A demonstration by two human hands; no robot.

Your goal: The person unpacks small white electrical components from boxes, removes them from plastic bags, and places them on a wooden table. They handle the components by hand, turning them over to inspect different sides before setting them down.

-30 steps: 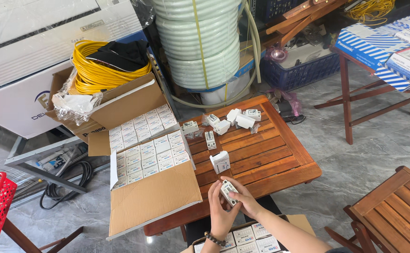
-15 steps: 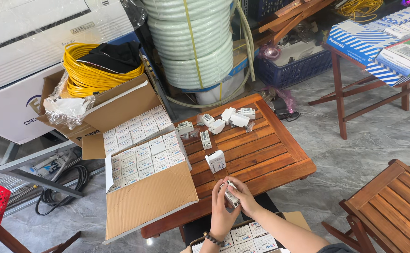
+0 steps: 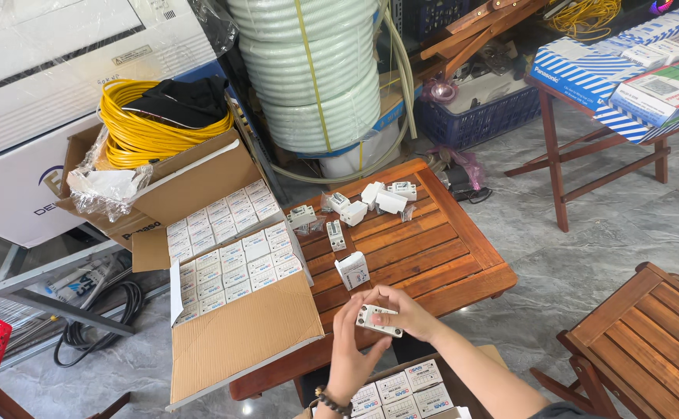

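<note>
Both hands meet over the near edge of a slatted wooden table (image 3: 432,256): the left hand (image 3: 351,353) and the right hand (image 3: 409,310) pinch a small white electrical part (image 3: 378,320) between their fingers, just above the boards. On the table stand a small white box (image 3: 352,270) and a cluster of loose white parts (image 3: 370,198), with an open carton of small boxes (image 3: 231,248) at its left edge. Around it lie a grey tiled floor (image 3: 587,256), a coil of yellow cable (image 3: 138,136), a roll of pale ribbed hose (image 3: 316,70) and a second wooden table (image 3: 653,334).
</note>
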